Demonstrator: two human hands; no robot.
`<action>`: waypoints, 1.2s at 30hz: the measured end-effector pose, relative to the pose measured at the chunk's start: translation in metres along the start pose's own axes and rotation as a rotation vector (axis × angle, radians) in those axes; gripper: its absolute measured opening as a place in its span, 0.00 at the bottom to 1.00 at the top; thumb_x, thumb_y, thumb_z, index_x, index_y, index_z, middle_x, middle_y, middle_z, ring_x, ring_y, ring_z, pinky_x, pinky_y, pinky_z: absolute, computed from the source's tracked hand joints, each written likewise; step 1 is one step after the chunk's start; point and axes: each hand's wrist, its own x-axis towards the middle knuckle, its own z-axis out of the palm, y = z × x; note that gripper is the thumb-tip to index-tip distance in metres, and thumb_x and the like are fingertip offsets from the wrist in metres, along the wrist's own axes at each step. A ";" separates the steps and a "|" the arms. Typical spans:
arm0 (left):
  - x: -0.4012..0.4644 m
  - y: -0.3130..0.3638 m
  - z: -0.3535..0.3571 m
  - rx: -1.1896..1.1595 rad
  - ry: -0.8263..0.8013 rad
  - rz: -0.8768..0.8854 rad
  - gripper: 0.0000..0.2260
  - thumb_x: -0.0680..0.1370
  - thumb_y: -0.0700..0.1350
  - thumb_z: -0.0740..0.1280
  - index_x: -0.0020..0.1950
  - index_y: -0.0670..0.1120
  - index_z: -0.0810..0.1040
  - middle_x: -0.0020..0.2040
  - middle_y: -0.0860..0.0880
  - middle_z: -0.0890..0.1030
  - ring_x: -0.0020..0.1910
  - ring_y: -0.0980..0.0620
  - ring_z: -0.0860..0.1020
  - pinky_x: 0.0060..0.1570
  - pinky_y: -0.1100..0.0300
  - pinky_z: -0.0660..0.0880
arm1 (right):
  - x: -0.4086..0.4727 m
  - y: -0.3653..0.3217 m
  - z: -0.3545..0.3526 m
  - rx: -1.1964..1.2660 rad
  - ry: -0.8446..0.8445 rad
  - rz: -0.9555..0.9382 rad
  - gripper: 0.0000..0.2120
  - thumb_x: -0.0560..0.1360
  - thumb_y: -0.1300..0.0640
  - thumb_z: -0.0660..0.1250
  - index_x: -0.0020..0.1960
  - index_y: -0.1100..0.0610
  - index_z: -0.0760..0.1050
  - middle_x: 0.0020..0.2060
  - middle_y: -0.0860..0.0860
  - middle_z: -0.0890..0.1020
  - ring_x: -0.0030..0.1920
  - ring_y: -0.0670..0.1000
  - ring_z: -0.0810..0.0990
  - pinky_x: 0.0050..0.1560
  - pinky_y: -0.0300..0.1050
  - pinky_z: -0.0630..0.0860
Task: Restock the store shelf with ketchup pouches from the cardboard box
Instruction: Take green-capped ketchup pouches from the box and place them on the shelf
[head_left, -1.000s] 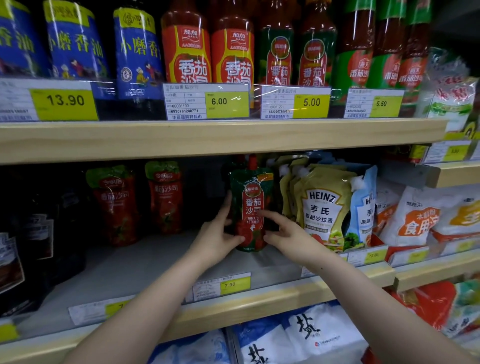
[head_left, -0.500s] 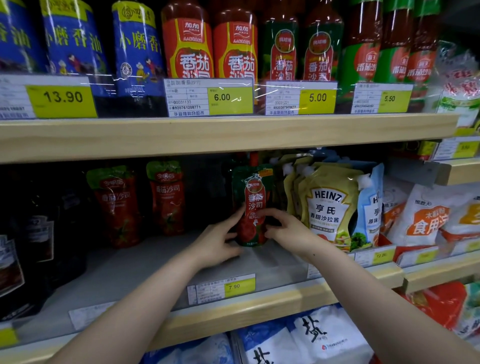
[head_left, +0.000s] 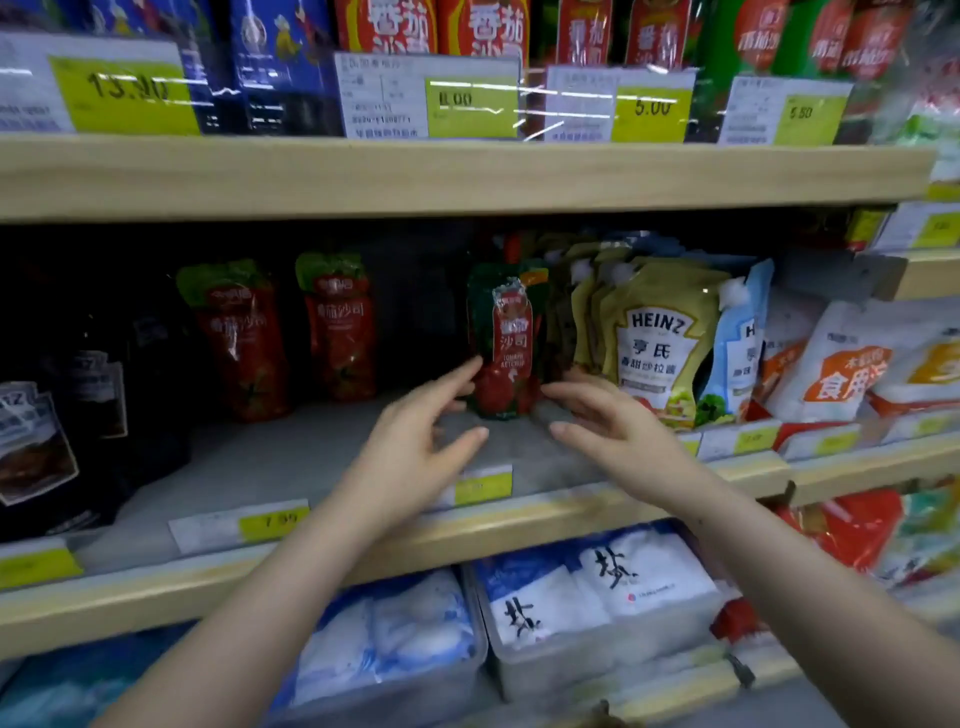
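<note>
- Currently, the step in hand appears to be the release of one ketchup pouch (head_left: 505, 340), which stands upright on the grey middle shelf (head_left: 291, 462), toward the back, between both hands.
- Left hand (head_left: 415, 441): fingers spread and nearly straight, holding nothing; the fingertips (head_left: 470, 366) lie at the pouch's lower left edge, and actual contact cannot be confirmed through the blur.
- Right hand (head_left: 608, 421): fingers loosely extended, holding nothing; the tips sit just beside the pouch's lower right edge.
- Next move, as a judgement: confirm the pouch stays upright, then fetch another from the cardboard box, which is not in view.
- Bare shelf surface lies in front of and to the left of the pouch, so further pouches should fit there.
- Two red ketchup pouches (head_left: 291, 332) stand at the back left, well apart from the hands.
- Yellow dressing pouches (head_left: 654, 338) stand just beside the placed pouch on the right; a nudge could topple either row.
- Price tags (head_left: 270, 519) line the front lip, below the hands.
- Bottles (head_left: 483, 31) fill the upper shelf; white bags (head_left: 597, 587) sit in bins below.
</note>
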 end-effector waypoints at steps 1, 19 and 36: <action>-0.017 0.009 0.001 -0.005 0.029 0.054 0.26 0.75 0.48 0.68 0.69 0.63 0.64 0.60 0.58 0.76 0.57 0.66 0.74 0.53 0.72 0.71 | -0.016 0.002 -0.002 -0.040 0.011 -0.017 0.17 0.75 0.55 0.66 0.63 0.48 0.73 0.69 0.49 0.67 0.69 0.45 0.65 0.70 0.44 0.64; -0.255 -0.048 0.156 -0.062 -0.568 -0.226 0.17 0.76 0.51 0.66 0.65 0.54 0.74 0.55 0.60 0.76 0.54 0.65 0.74 0.57 0.63 0.72 | -0.263 0.124 0.085 -0.079 -0.195 0.399 0.26 0.76 0.54 0.65 0.70 0.41 0.61 0.71 0.42 0.64 0.71 0.41 0.60 0.68 0.34 0.58; -0.292 -0.078 0.213 -0.147 -0.608 -0.737 0.16 0.75 0.43 0.69 0.61 0.52 0.70 0.48 0.54 0.80 0.48 0.56 0.78 0.54 0.53 0.76 | -0.283 0.131 0.104 0.262 -0.114 0.558 0.27 0.76 0.56 0.63 0.64 0.29 0.58 0.61 0.24 0.65 0.61 0.25 0.63 0.55 0.20 0.65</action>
